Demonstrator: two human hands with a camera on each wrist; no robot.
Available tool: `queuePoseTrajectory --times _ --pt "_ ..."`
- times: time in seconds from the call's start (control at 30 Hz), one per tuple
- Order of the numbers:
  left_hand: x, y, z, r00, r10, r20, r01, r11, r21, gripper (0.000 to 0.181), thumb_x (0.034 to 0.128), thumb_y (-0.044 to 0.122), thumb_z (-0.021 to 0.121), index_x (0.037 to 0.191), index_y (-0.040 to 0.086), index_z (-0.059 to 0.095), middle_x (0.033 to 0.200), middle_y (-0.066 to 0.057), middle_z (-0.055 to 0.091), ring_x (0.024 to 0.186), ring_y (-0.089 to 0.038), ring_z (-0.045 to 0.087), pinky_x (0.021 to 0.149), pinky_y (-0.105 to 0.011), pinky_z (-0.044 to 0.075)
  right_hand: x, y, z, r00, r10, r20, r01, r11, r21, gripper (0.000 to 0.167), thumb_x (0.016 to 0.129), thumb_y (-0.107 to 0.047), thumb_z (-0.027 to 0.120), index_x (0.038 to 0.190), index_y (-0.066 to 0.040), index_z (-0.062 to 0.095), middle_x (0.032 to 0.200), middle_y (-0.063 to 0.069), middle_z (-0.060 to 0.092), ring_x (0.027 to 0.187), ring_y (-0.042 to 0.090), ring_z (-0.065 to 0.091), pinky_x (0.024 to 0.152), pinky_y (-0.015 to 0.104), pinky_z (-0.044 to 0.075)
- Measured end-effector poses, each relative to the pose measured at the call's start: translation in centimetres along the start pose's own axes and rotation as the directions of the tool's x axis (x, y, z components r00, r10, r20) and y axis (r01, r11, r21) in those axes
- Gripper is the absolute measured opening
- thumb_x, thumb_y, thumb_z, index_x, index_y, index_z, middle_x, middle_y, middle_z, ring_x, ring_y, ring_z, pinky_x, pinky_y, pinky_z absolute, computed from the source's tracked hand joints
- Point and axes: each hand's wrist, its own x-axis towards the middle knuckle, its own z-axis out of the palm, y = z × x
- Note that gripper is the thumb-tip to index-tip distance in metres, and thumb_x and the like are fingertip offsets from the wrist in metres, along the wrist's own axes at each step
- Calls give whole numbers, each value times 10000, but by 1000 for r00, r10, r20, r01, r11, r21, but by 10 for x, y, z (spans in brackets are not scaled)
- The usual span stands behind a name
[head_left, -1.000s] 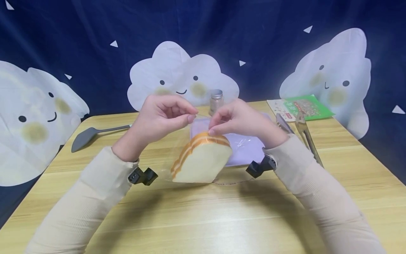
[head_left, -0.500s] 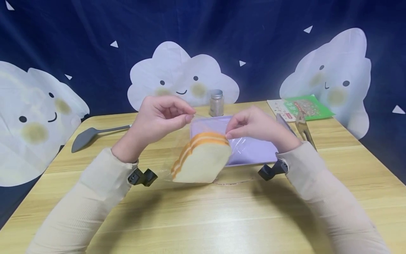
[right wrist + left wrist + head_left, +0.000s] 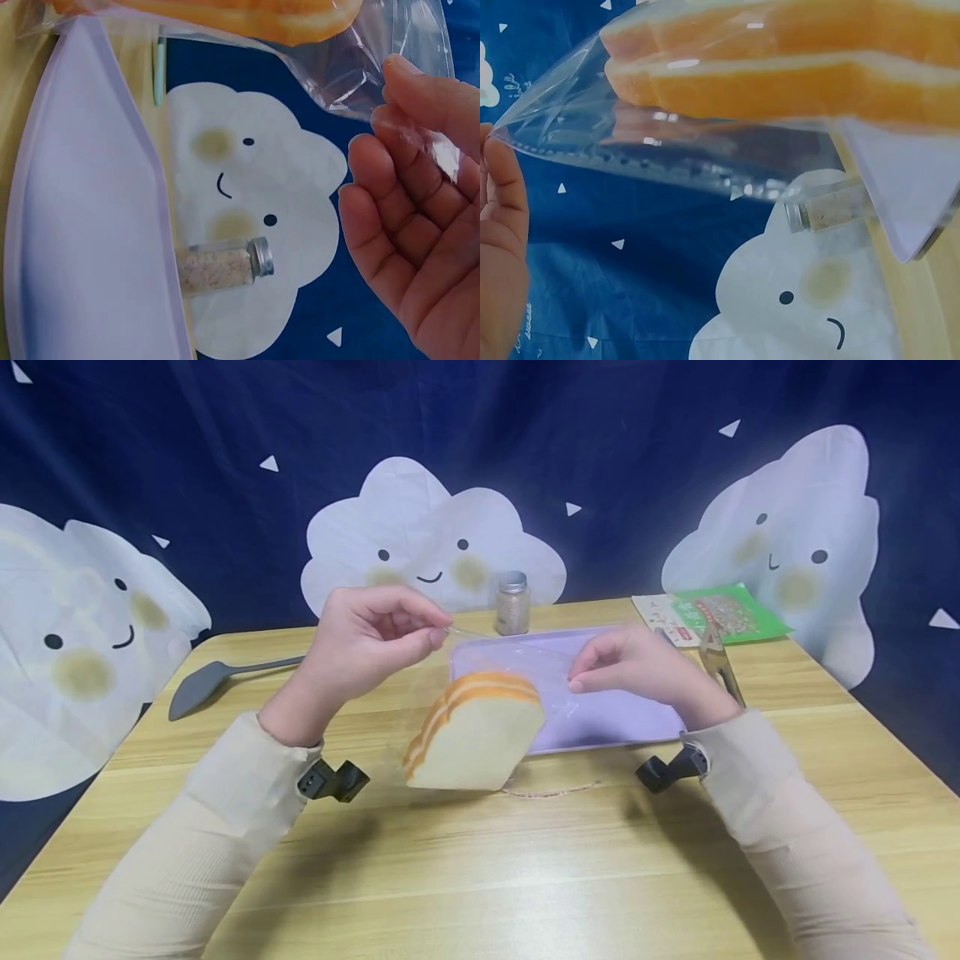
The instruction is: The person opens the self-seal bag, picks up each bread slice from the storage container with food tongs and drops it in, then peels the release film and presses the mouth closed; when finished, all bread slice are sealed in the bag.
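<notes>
A clear plastic bag (image 3: 562, 105) hangs between my two hands, with two thick bread slices (image 3: 480, 739) inside it. They have orange-brown crusts and pale faces. My left hand (image 3: 378, 635) pinches the upper left edge of the bag between thumb and fingertips; in the left wrist view only part of the left hand (image 3: 506, 225) shows. Opposite it, my right hand (image 3: 637, 668) pinches the film between thumb and index finger, other fingers curled, as the right hand (image 3: 427, 187) shows in its wrist view. The film stretches between both hands. Its lower edge is hard to make out.
Behind the bread lies a lilac tray (image 3: 615, 718). A jar with a silver lid (image 3: 512, 606) stands behind the tray. Far right are a green packet (image 3: 731, 610) and metal tongs (image 3: 720, 668). A grey spatula (image 3: 202, 689) lies at left on the wooden table (image 3: 480, 877).
My right hand has slid rightward from above the bread, widening the gap between the hands. My left hand has shifted slightly left. The bread stays nearly in place.
</notes>
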Motion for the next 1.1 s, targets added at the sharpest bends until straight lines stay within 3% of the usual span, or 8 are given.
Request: queuePoseTrajectory --times 0.2,0.37,0.5,0.63,0.73,0.8,0.87,1.1 --pt "-2 0 -3 997 -9 -75 10 1000 5 157 725 -143 646 784 -7 700 735 39 679 577 -83 585 513 -181 462 -7 2 -4 999 7 -33 -4 997 71 125 803 -184 723 854 -72 704 811 -33 686 835 110 589 774 229 442" --pt "-5 -1 -9 986 -40 -164 37 999 -24 238 735 -109 659 781 116 719 725 -4 670 557 -109 565 512 -192 458 -9 4 -3 992 -23 -120 51 969 242 64 826 -102 688 860 -48 696 826 -30 685 844 116 598 767 225 472" --pt "-9 -2 -12 976 -10 -217 14 1000 16 157 739 -116 664 828 5 708 697 28 664 560 -96 563 514 -183 450 -7 3 3 969 -78 -232 167 905 392 98 850 -34 638 832 -121 679 830 -40 671 840 122 591 761 234 469" --pt "-14 -4 -11 960 99 -262 -53 983 177 197 765 -97 673 961 -89 667 727 49 660 603 -63 577 533 -165 459 1 -2 13 899 -158 -408 367 779 508 175 859 23 596 799 -132 653 786 -19 666 782 128 603 752 246 490" --pt "-16 -7 -8 927 184 -328 -76 946 315 223 795 -70 665 1017 -81 660 776 -22 654 655 -39 563 578 -151 463 10 -9 25 837 -165 -522 483 670 563 144 874 -1 595 795 -117 627 763 -5 661 741 122 616 745 258 513" --pt "-16 -10 -4 891 218 -399 -63 928 366 194 814 -52 653 1007 -67 670 798 -59 646 665 -35 538 596 -144 450 15 -15 33 798 -149 -584 529 638 560 105 876 -37 611 804 -113 614 754 -7 660 716 117 619 728 261 521" --pt "-17 -14 -1 850 230 -474 -44 928 371 150 833 -45 631 974 -73 672 813 -38 630 676 -42 517 615 -144 438 21 -22 40 765 -130 -630 556 628 545 66 871 -61 626 814 -85 603 748 -12 656 693 115 613 702 260 522" --pt "-18 -23 2 714 199 -672 -53 971 231 94 896 -37 530 905 -98 601 751 67 539 645 -108 529 578 -175 407 43 -43 64 649 -107 -753 606 672 427 104 855 -37 641 840 54 593 709 -49 634 625 106 569 612 242 500"
